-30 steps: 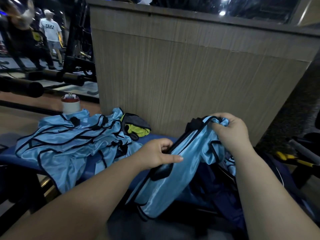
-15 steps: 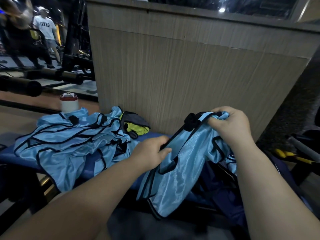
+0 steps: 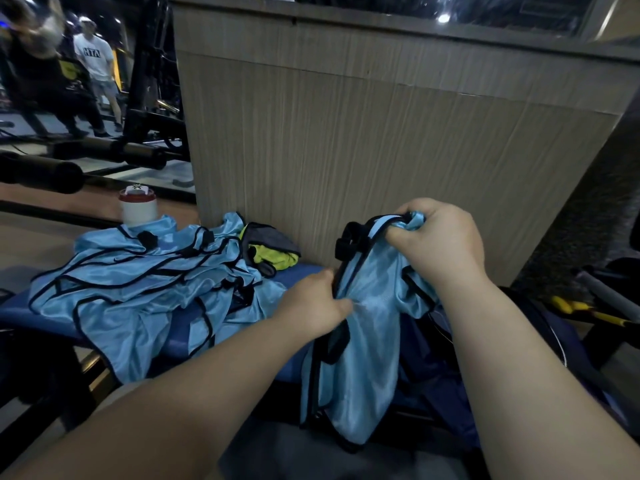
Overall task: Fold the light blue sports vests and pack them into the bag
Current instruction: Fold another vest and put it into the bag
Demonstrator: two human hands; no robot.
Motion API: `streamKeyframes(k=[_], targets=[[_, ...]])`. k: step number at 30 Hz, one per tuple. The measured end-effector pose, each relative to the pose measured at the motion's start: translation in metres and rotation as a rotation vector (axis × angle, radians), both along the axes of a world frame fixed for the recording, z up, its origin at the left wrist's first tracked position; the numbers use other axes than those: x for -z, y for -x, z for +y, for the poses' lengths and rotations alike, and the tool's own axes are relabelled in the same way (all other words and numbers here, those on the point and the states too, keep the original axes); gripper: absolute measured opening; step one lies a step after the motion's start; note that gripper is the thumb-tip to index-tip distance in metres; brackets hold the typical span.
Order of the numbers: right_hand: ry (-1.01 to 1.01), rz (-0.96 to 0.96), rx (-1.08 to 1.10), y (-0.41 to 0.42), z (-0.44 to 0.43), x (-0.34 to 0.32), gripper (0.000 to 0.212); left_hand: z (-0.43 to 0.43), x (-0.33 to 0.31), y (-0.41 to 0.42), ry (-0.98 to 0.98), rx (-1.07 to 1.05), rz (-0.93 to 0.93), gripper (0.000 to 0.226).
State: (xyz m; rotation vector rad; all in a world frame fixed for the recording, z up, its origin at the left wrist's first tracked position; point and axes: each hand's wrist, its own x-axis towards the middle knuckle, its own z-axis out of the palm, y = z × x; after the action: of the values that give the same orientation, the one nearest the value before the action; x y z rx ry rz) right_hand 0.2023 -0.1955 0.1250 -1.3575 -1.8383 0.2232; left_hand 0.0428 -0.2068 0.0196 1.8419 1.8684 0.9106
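Light blue vest (image 3: 363, 323) with black trim is hanging between the person's two hands, just in front of the blue bench (image 3: 301, 271). At its one o'clock the right hand (image 3: 440, 237) is bunching the top edge, fingers curled tight round the cloth. At its ten o'clock the left hand (image 3: 311, 303) is pinching the trimmed side edge between thumb and fingers. A dark blue bag (image 3: 426, 368) is sitting just behind the vest at three o'clock. Off at nine o'clock a loose pile of vests (image 3: 138, 282) is sprawling over the bench, with a yellow-and-grey garment (image 3: 273, 258) lying beside it and a white bottle (image 3: 138, 207) standing behind it. A wood-grain panel (image 3: 346, 150) is rising behind everything at twelve o'clock.
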Motion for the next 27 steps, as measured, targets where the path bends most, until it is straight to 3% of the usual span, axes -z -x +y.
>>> streamKeyframes(k=[4, 7, 9, 13, 16, 23, 27], targets=[[0.006, 0.019, 0.043, -0.008, 0.003, 0.000, 0.008, 0.002, -0.010, 0.030, 0.148, -0.005, 0.077, 0.034], [0.030, 0.047, 0.073, -0.018, 0.010, 0.007, 0.006, 0.003, -0.028, 0.062, 0.250, 0.042, 0.240, 0.032], [0.066, 0.069, 0.076, -0.022, 0.016, 0.012, 0.005, 0.001, -0.046, 0.081, 0.237, 0.046, 0.300, 0.026], [0.170, 0.147, 0.017, -0.020, 0.027, 0.020, 0.014, 0.003, -0.070, 0.114, 0.120, 0.043, 0.186, 0.024], [0.232, 0.213, -0.031, -0.018, 0.037, 0.028, 0.015, 0.009, -0.073, 0.135, 0.061, 0.011, 0.209, 0.026], [0.322, 0.252, -0.054, -0.006, 0.064, 0.057, 0.016, 0.028, -0.043, 0.161, 0.150, 0.001, 0.345, 0.022], [0.350, 0.244, -0.012, -0.005, 0.081, 0.070, 0.013, 0.038, -0.024, 0.159, 0.089, 0.087, 0.329, 0.021]])
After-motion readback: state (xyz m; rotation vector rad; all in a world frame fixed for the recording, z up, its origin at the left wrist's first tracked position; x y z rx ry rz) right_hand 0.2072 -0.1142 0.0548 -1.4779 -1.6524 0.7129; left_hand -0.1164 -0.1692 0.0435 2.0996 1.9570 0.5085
